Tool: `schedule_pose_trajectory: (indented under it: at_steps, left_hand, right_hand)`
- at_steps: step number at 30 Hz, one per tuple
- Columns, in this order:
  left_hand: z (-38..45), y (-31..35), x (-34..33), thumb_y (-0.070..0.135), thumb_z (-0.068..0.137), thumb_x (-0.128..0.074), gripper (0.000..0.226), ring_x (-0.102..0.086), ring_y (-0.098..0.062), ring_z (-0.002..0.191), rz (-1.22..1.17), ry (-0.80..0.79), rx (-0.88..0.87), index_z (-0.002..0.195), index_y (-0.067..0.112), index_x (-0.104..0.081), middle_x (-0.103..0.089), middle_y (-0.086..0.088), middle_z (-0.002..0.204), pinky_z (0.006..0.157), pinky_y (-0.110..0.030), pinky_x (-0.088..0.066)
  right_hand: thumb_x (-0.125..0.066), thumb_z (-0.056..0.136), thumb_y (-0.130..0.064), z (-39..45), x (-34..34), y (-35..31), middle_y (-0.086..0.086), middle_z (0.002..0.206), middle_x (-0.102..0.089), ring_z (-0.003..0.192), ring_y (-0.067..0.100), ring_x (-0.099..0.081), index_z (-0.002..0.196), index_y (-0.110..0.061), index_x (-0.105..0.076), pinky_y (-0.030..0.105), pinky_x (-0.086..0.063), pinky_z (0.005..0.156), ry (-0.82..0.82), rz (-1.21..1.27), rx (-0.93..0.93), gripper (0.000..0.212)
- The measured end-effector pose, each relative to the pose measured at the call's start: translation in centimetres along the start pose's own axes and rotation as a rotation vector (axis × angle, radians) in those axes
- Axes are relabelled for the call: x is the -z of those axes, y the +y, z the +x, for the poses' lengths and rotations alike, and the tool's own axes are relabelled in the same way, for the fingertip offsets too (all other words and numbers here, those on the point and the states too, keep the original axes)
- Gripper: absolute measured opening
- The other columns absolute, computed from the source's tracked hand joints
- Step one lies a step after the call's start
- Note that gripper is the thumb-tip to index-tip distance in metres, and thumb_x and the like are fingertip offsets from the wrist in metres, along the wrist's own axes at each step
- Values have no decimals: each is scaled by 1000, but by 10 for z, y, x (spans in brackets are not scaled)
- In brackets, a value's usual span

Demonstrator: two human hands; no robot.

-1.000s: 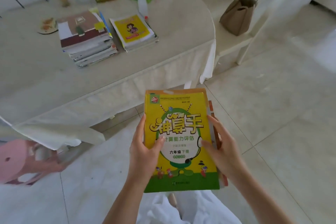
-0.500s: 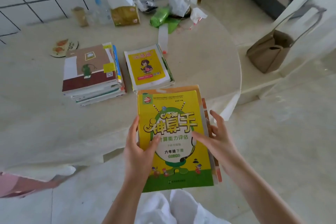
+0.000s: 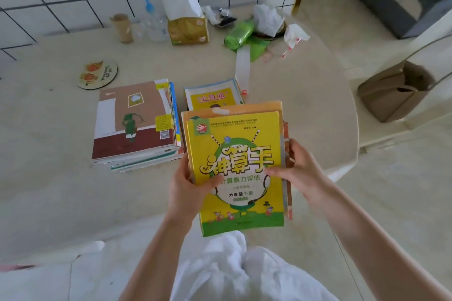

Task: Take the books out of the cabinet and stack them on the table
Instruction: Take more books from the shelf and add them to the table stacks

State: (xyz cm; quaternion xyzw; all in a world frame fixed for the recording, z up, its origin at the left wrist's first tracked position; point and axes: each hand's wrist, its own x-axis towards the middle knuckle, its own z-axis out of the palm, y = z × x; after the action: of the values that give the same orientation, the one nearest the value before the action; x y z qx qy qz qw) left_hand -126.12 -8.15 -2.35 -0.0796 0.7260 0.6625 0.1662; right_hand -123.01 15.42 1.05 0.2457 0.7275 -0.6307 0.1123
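Observation:
I hold a small bundle of books [image 3: 234, 166] above the table's front part; the top one has a yellow and green cover. My left hand [image 3: 186, 186] grips its left edge, thumb on the cover. My right hand [image 3: 298, 171] holds the right edge, thumb lying across the cover. On the table [image 3: 61, 190] lies a tall stack of books [image 3: 134, 127] with a brown and white cover on top. Right of it sits a lower pile with a yellow cover [image 3: 210, 96], partly hidden behind the bundle. The cabinet is out of view.
Along the tiled wall stand a tissue box [image 3: 187, 29], a clear bottle [image 3: 152, 22], a cardboard tube [image 3: 121, 28], a green bag roll [image 3: 238, 34] and crumpled paper. A round coaster [image 3: 96, 74] lies at the left. A brown bag [image 3: 393, 90] rests on a chair at the right.
I have stepped up to the table; the bundle has moved forward over its front part and now covers the near part of the yellow pile. Both hands keep their hold.

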Motion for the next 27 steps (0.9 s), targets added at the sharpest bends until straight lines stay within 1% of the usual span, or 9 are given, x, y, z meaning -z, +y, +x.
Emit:
schedule_pose_trajectory:
  at_steps: [2,5,8,12,15,17,21,23,27]
  left_hand:
    - [18,-1,3,0,66,-84,52,-73,-16,86,87,4,-40,107,22,-63,-76,10,94,65,-30,-60]
    - [41,-6,3,-5,59,-86,51,-72,-4,74,115,30,-92,98,20,-65,-74,18,80,59,-19,-56]
    - [52,-14,4,5,57,-90,49,-68,5,73,184,48,-134,95,26,-69,-73,25,78,64,-15,-54]
    - [54,-24,6,5,62,-88,51,-65,11,76,248,80,-145,89,39,-63,-68,36,79,67,-7,-50]
    - [50,-32,5,25,61,-85,46,-66,8,85,267,100,-124,103,31,-65,-69,33,89,75,-14,-53]
    - [46,-36,3,35,61,-84,53,-65,9,86,308,107,-114,110,23,-65,-68,35,91,76,-15,-54]
    - [43,-39,3,22,67,-88,53,-67,4,88,356,104,-152,114,19,-65,-70,27,96,77,-17,-54]
    - [42,-40,6,23,69,-86,52,-67,2,91,369,69,-147,115,23,-64,-70,24,99,79,-21,-55]
    - [45,-44,10,42,72,-75,49,-67,-4,98,355,15,-110,117,25,-63,-71,19,104,85,-26,-55]
  right_hand:
    - [-77,68,10,17,-2,-2,-4,104,-67,89,4,-66,111,-24,-51,24,-55,70,-9,8,46,61]
    - [-78,49,14,42,-7,9,8,96,-69,76,1,-69,113,-4,-52,20,-56,65,16,61,98,71]
    - [-75,52,13,54,-11,18,-13,78,-74,73,-4,-67,106,5,-56,13,-52,66,34,53,173,58]
    - [-75,57,9,62,-13,20,-25,86,-69,82,-5,-64,97,-20,-57,15,-50,76,44,-64,248,53]
    - [-73,60,-2,64,-16,20,-25,87,-65,82,0,-60,94,-44,-55,22,-47,75,47,-145,306,57]
    - [-71,63,-4,66,-14,25,-28,88,-64,81,-3,-59,93,-51,-54,21,-46,75,42,-175,319,58]
    - [-69,69,-4,69,-5,32,-30,105,-62,101,-5,-60,114,-34,-52,16,-45,91,-36,-204,333,57]
    - [-71,70,-3,72,-2,35,-26,115,-60,111,0,-58,126,-25,-49,15,-43,97,-101,-201,334,64]
    - [-75,70,-9,82,-1,43,-17,118,-62,110,7,-59,129,-13,-51,32,-47,99,-137,-172,294,64]
